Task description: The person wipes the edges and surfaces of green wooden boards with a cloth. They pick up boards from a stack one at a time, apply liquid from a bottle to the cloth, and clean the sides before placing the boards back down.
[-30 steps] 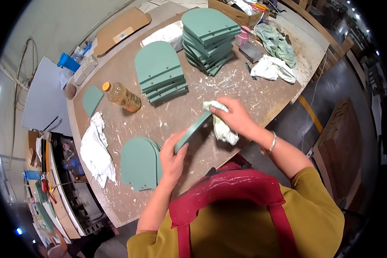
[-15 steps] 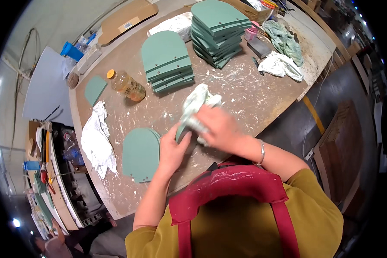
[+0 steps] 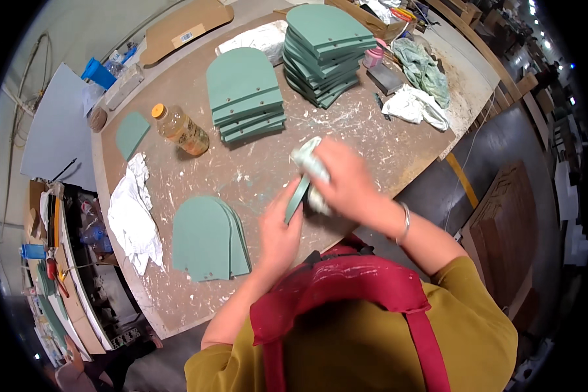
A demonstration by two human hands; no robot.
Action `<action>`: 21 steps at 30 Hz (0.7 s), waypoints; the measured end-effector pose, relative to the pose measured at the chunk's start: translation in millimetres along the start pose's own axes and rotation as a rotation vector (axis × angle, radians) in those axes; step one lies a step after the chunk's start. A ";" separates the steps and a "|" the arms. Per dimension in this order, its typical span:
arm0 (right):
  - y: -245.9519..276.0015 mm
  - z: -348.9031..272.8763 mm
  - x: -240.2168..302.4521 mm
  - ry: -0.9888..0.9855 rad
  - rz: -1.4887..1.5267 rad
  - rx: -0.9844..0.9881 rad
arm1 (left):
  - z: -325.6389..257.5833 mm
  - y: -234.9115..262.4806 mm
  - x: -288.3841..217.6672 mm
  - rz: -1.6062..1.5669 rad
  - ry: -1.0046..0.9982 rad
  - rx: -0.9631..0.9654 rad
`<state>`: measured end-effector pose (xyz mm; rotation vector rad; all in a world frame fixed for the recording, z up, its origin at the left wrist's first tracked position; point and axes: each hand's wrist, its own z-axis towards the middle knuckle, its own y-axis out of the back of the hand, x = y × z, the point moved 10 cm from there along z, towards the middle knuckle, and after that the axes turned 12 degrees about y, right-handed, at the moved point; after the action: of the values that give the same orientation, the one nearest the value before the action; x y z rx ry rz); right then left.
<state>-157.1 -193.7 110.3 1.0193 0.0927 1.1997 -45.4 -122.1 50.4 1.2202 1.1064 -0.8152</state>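
Near the table's front edge, my left hand [image 3: 281, 225] grips a green panel [image 3: 297, 199] that stands on edge, seen almost edge-on. My right hand [image 3: 345, 178], blurred by motion, is closed on a pale green-and-white cloth [image 3: 310, 160] pressed to the panel's upper edge. Part of the cloth hangs down on the panel's right side. Left of my left hand lies a small stack of green round-topped panels [image 3: 206, 238]. Farther off stand a middle stack of such panels [image 3: 245, 85] and a taller one [image 3: 326, 39], with small dark holes along their straight edges.
On the table's left are a bottle with an orange cap [image 3: 181, 130], a white cloth [image 3: 136, 219] and a single green piece [image 3: 132, 134]. At the right lie a white rag [image 3: 417, 108], a greenish rag [image 3: 421, 68], a dark block [image 3: 385, 80] and a pink container [image 3: 374, 55].
The panel has turned more edge-on, and the cloth has bunched up around its top edge. My left hand has shifted slightly right. The whole view has shifted a little.
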 end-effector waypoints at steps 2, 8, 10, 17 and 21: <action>-1.2 -16.1 55.8 0.160 0.047 0.016 | 1.9 -16.7 21.8 -0.002 0.185 0.149; -13.3 -15.8 -25.9 -0.097 0.021 -0.168 | 10.9 -10.5 8.3 0.015 0.024 0.054; -21.5 -7.4 42.7 0.240 -0.026 -0.246 | 11.6 3.8 37.3 -0.196 0.025 0.149; 1.9 -29.1 2.0 -0.010 -0.075 -0.211 | -10.2 -28.6 -16.2 0.023 0.107 0.180; -11.9 -28.6 44.4 0.190 -0.034 -0.174 | -4.6 -17.9 9.1 0.024 0.140 0.168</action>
<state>-145.9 -141.0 105.0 0.7485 0.1515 1.2484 -60.4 -120.4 36.3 1.4459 1.1513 -0.8275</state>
